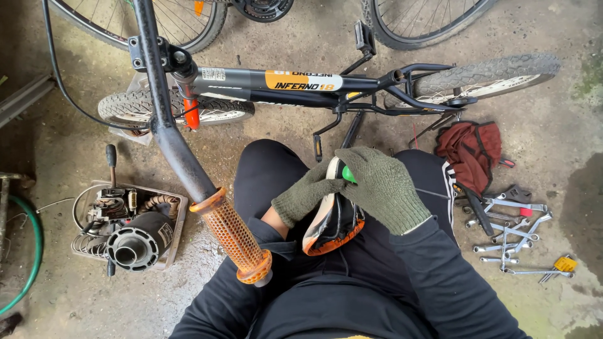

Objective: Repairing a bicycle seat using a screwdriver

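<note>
At frame centre, a black bicycle saddle with orange trim (333, 223) rests on the person's lap. The gloved left hand (306, 194) grips the saddle's left edge, fingers clenched on it. The gloved right hand (384, 185) is closed around a green-handled tool (348, 174) at the saddle's upper end. A small black bicycle (301, 85) lies across the upper frame. Spanners (512, 229) lie on the floor at right, below a red cloth (471, 150). An orange handlebar grip (235, 238) sits lower left of centre.

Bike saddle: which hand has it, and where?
Both gloved hands grip the black-and-orange saddle at its upper end: left hand on the left side, right hand over the top, beside something green.
</note>
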